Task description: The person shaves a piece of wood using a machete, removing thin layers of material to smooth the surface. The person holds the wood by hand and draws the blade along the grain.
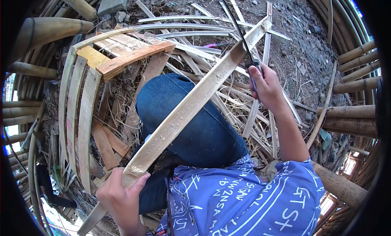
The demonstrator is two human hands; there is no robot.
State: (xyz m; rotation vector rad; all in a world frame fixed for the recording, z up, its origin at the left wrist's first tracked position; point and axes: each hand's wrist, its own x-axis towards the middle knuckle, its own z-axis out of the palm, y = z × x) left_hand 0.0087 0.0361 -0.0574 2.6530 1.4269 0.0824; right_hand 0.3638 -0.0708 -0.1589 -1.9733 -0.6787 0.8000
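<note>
A long split bamboo strip [191,108], pale on its hollow inner face, slants across my bent knee from lower left to upper right. My left hand [121,197] is closed round its lower part, thumb on top. In my right hand [266,87] is a long knife [239,26] with a dark handle, gripped with the thumb along it. The thin dark blade points away from me and crosses the strip near its far end; whether its edge touches the bamboo I cannot tell. Rough flecks mark the strip's inner face.
At left stands a wooden frame [134,58] of nailed slats. Bamboo strips [191,27] and curled shavings [240,108] litter the ground ahead. A grey block [113,3] lies at the far left. Bamboo poles [354,112] line the right side.
</note>
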